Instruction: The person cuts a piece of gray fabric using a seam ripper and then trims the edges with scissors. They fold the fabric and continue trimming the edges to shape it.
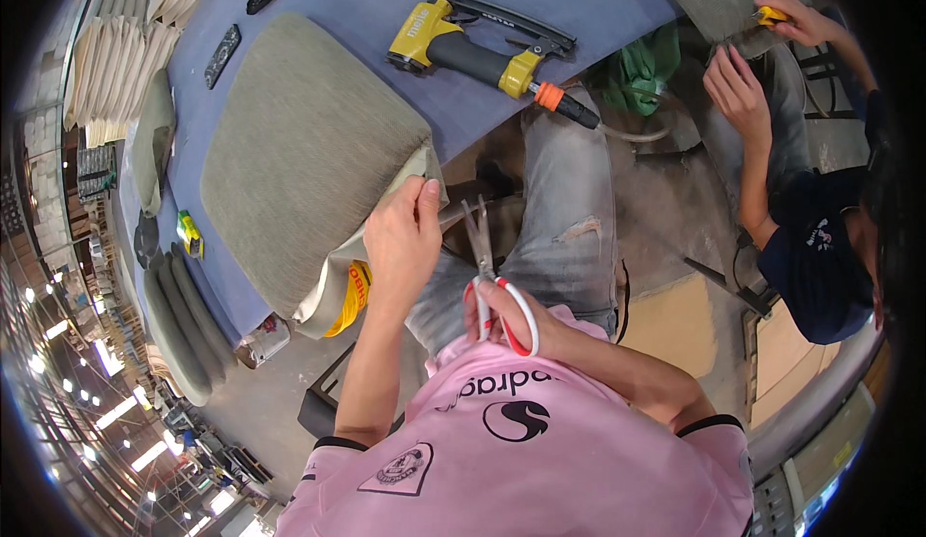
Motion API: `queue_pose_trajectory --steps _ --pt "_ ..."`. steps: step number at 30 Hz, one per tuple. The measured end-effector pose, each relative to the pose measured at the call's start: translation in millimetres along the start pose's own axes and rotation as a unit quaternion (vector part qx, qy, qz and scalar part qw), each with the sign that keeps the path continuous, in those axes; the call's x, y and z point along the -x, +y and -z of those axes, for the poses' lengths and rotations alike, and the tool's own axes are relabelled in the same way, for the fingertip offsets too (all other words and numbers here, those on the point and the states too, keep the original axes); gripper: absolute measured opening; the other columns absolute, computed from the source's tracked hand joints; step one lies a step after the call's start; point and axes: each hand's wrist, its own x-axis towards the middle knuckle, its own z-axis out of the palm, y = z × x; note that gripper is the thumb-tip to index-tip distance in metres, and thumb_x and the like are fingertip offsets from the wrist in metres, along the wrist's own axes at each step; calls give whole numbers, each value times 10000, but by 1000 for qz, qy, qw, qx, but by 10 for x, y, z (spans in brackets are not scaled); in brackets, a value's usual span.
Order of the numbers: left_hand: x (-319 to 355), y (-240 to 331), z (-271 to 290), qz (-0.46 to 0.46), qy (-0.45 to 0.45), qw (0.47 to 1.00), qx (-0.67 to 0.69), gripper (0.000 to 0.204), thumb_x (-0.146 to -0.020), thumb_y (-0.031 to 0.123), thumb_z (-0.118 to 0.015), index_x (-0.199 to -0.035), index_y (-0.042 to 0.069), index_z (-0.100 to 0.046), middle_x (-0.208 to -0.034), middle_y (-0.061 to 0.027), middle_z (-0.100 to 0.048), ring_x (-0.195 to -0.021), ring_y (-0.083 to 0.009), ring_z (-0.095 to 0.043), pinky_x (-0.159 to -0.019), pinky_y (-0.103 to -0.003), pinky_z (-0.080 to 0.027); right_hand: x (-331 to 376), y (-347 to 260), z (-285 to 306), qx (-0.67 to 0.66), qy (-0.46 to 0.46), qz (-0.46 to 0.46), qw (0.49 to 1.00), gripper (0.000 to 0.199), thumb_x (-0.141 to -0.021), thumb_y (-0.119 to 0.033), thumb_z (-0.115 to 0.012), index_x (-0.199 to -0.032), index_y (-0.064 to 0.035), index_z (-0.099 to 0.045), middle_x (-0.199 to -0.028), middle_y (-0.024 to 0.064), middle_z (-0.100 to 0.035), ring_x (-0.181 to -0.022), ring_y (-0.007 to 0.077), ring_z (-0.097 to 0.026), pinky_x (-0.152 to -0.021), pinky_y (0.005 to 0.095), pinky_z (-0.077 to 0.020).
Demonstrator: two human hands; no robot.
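Note:
A grey-green fabric-covered seat panel (pixel 309 141) lies on the blue tabletop, its near edge showing a pale fabric flap (pixel 333 281) that hangs over the side. My left hand (pixel 397 238) is closed at the panel's near right corner, thumb and fingers pinching the fabric edge there. In my right hand (pixel 506 315), close to my body, is a pair of scissors (pixel 483 243) with red and white handles. The blades point away from me, slightly apart, to the right of the fabric corner and not touching it.
A yellow and black staple gun (pixel 463 45) with an air hose lies beyond the panel. Two dark elongated objects (pixel 223 55) and a small yellow-green item (pixel 189 235) rest at the left, near stacked grey pads (pixel 183 325). At right, a co-worker's hands (pixel 738 93) handle another fabric panel.

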Motion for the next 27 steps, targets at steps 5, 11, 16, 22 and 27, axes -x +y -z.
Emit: queue_pose_trajectory --steps 5,11,16,22,27 --pt "-21 -40 54 -1 -20 1000 24 378 -1105 269 -591 -845 -5 -576 -723 -209 -572 -673 -417 -574 -646 -498 -440 -195 -5 -142 -12 -74 -6 997 532 -1139 -534 -365 -1119 -74 -633 -1007 62 -692 -899 163 -664 -745 310 -501" --pt "-3 -56 45 22 -37 998 53 381 -1112 262 -584 -852 -15 -555 -679 -180 -525 -617 -338 -502 -626 -453 -427 -498 -137 -187 -13 -9 60 998 500 -1130 -486 -382 -1084 -52 -628 -957 64 -674 -851 176 -657 -740 330 -482" --pt "37 -90 -5 39 -31 992 114 372 -1115 258 -599 -867 -16 -554 -672 -151 -500 -616 -239 -452 -616 -403 -418 -654 -100 -223 -63 21 82 994 469 -1125 -418 -442 -1010 2 -614 -888 95 -649 -740 195 -651 -777 372 -501" --pt "51 -137 -11 24 -37 992 120 349 -1112 234 -604 -875 -17 -550 -685 -137 -506 -635 -212 -432 -608 -394 -419 -524 -172 -236 1 46 133 990 436 -1102 -335 -479 -837 -8 -591 -752 91 -621 -714 193 -649 -695 368 -504" --pt "101 -156 -31 4 -31 993 111 336 -1105 214 -618 -869 -16 -553 -692 -141 -524 -621 -222 -470 -604 -389 -427 -643 -32 -158 -9 48 148 988 447 -1099 -329 -470 -804 -14 -586 -717 91 -617 -699 191 -635 -682 356 -494"
